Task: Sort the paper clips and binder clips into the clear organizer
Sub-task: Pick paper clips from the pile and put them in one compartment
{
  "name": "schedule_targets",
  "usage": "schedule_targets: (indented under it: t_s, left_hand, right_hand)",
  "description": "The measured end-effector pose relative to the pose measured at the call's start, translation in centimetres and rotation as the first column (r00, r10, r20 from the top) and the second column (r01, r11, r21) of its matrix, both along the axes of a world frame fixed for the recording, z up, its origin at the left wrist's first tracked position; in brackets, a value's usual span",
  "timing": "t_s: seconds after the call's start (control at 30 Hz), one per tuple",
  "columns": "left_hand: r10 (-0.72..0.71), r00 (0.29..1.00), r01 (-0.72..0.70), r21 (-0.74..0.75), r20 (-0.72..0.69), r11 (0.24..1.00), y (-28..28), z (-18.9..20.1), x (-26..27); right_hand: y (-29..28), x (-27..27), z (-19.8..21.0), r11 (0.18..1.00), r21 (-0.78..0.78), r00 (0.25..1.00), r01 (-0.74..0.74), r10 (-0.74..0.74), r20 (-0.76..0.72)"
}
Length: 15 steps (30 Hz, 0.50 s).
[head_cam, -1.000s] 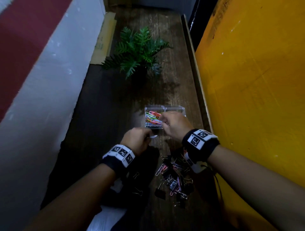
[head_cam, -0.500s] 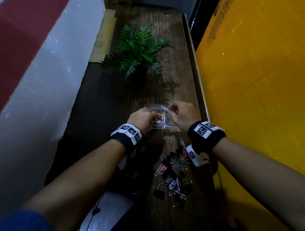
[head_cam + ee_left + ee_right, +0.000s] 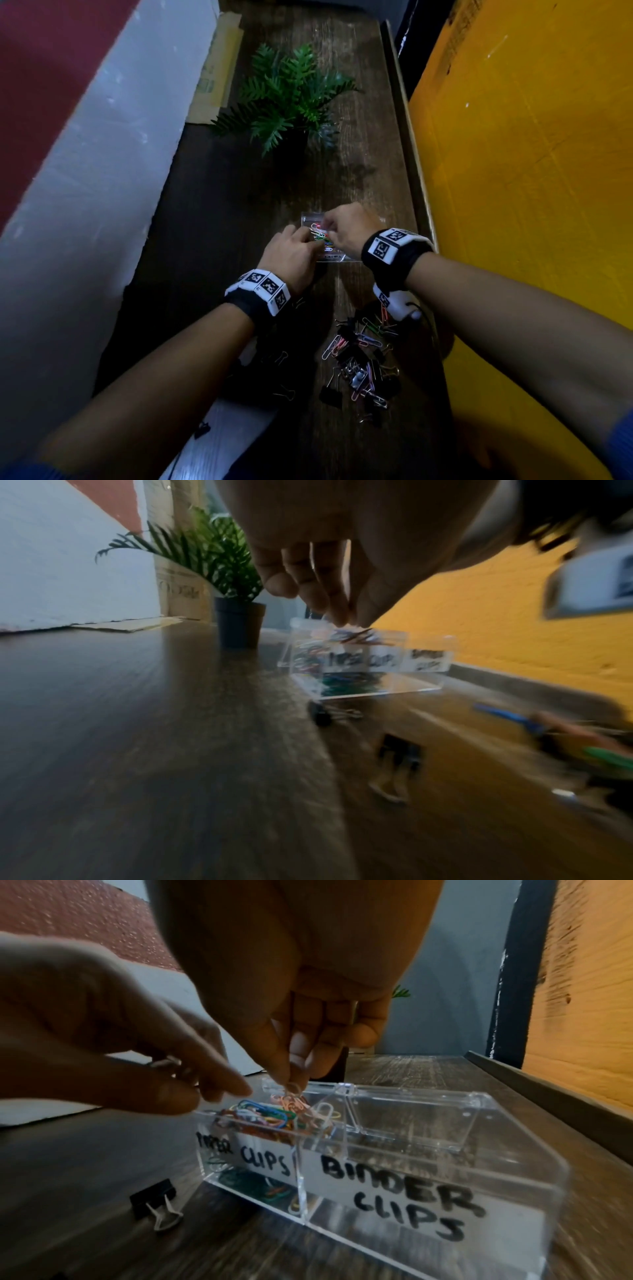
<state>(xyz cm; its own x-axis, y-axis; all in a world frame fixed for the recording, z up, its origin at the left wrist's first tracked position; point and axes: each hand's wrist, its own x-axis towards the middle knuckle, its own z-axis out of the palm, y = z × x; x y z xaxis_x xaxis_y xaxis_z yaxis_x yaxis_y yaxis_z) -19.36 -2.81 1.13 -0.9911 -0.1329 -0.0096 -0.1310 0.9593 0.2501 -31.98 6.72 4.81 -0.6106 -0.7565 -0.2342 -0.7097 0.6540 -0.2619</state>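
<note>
over the clear organizer, right hand pinching a pink paper clip, left hand loose-fingered, holding nothing visible

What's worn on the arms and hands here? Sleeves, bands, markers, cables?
Bare forearms, blue sleeve edges at the frame's bottom corners. Left hand and right hand are bare. Each wrist has a black band ringed with white square-code tags; a white unit with a thin black cable hangs under the right wrist.

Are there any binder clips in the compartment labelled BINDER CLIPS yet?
No: in the right wrist view the BINDER CLIPS compartment of the clear organizer holds nothing, while a black binder clip lies on the table.
</note>
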Motion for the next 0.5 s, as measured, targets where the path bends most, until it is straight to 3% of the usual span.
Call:
schedule_targets:
  t_s: [0.07, 0.17, 0.23, 0.3, 0.37, 0.5]
  left_hand:
    - [-0.023, 0.997, 0.025, 0.032, -0.068, 0.999, 1.2, -0.3, 0.9]
    - [-0.199, 0.97, 0.216, 0.111, -0.142, 0.97, 4.2, -2.0, 2.9]
    - [-0.343, 0.937, 0.349, 0.097, -0.069, 0.932, 6.5, -2.5, 4.2]
    - [-0.454, 0.879, 0.45, 0.059, 0.143, 0.891, 8.0, -2.8, 5.2]
    - [-0.464, 0.858, 0.468, 0.04, 0.218, 0.883, 8.3, -3.4, 6.1]
    - [-0.379, 0.915, 0.38, 0.024, 0.139, 0.925, 6.0, -3.9, 7.8]
  right_hand:
    - [0.4, 0.4, -0.1, 1.0, -0.022, 1.0, 0.007, -0.007, 0.002]
    - [2.9, 1.9, -0.2, 0.98, -0.194, 0.998, 0.048, -0.039, 0.05]
    - [5.9, 3.4, -0.3, 0.949, -0.292, 0.989, 0.119, -0.089, 0.116]
    - [9.5, 5.2, -0.8, 0.92, -0.331, 0.973, 0.21, -0.162, 0.167]
    - [13.3, 7.1, -1.4, 0.902, -0.313, 0.947, 0.296, -0.235, 0.217]
    - [19.4, 12.0, -2.9, 0.923, -0.198, 0.935, 0.329, -0.289, 0.207]
